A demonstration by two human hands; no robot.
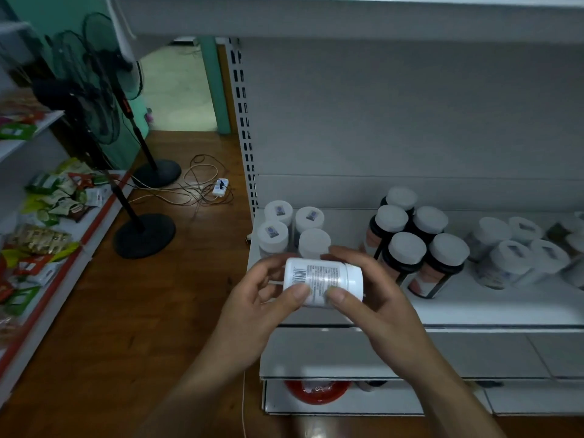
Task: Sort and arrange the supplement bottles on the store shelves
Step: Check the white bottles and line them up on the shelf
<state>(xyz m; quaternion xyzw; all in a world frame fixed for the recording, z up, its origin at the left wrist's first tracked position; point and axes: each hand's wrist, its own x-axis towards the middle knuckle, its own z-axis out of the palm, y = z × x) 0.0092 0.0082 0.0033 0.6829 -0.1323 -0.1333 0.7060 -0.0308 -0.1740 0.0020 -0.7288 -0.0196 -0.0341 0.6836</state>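
A white supplement bottle (322, 281) lies on its side in front of the white shelf (493, 306), its barcode label facing up and its cap pointing right. My left hand (259, 305) grips its base end and my right hand (376, 298) grips its cap end, thumbs on top. Behind it, several white-capped clear bottles (292, 229) stand at the shelf's left end. Several dark bottles with white caps (417, 245) stand in a cluster at the middle. More white bottles (518, 251) crowd the right end, some tilted.
Two black standing fans (94, 99) with round bases (143, 235) stand on the wooden floor to the left, with cables and a power strip (220, 187). A snack shelf (53, 216) lines the far left. A red-lidded item (317, 390) sits on the lower shelf.
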